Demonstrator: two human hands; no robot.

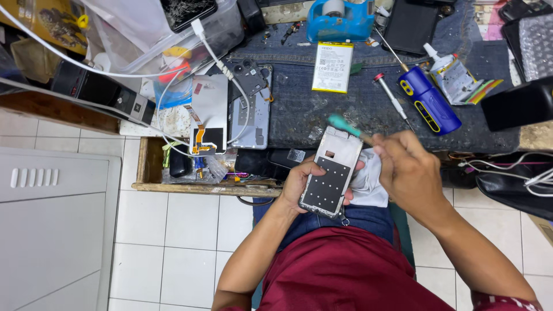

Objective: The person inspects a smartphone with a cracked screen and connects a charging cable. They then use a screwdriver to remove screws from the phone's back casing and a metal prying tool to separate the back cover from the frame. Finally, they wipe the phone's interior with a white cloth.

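My left hand [300,181] grips a white phone frame [332,171] with a dark dotted pad on its inner side, held over my lap. My right hand [406,167] is closed on a thin tool with a teal tip [344,125]; the tip reaches the frame's top edge. A white cloth [368,181] lies under the frame, between the two hands.
On the dark work mat [322,109] lie a white battery [332,66], a blue electric screwdriver [429,101], a small red-capped screwdriver [390,95], a glue tube [455,72] and a blue tape dispenser [340,20]. An opened phone body [250,109] and screen [208,112] rest left. White cables cross the clutter.
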